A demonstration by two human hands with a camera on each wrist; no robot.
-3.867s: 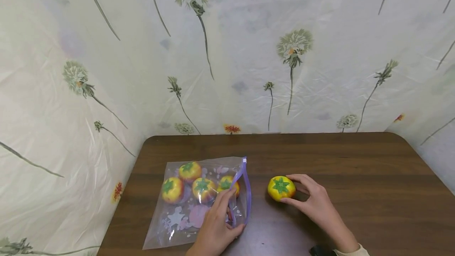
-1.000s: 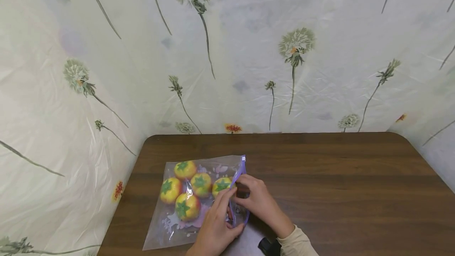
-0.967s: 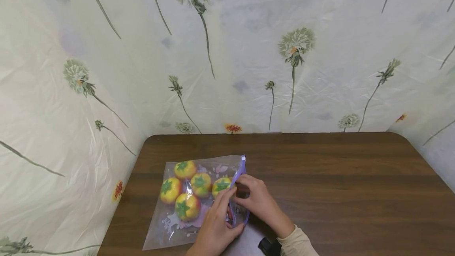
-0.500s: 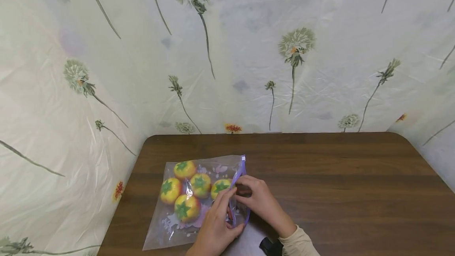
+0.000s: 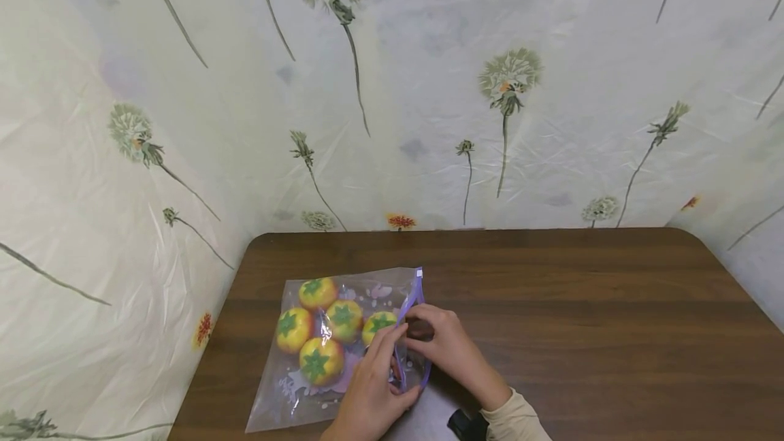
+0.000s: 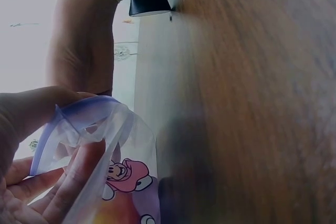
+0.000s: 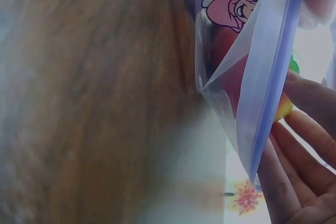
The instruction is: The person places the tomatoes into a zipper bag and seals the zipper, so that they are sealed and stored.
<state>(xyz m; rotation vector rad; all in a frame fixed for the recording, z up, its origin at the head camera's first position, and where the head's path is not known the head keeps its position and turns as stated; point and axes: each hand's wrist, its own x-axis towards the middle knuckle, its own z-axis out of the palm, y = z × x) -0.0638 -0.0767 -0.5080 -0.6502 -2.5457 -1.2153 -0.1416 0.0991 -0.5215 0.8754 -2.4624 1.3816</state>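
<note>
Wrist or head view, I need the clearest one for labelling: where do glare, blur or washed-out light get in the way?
Head view: mostly crisp, white glints on the clear bag; left wrist: table blurred, backdrop washed out; right wrist: table blurred too, light blown out at right.

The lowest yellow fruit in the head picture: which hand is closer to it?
Left. In that view, the left hand is just to the right of the lowest yellow fruit; the right hand is farther right, by the purple edge of the bag.
</note>
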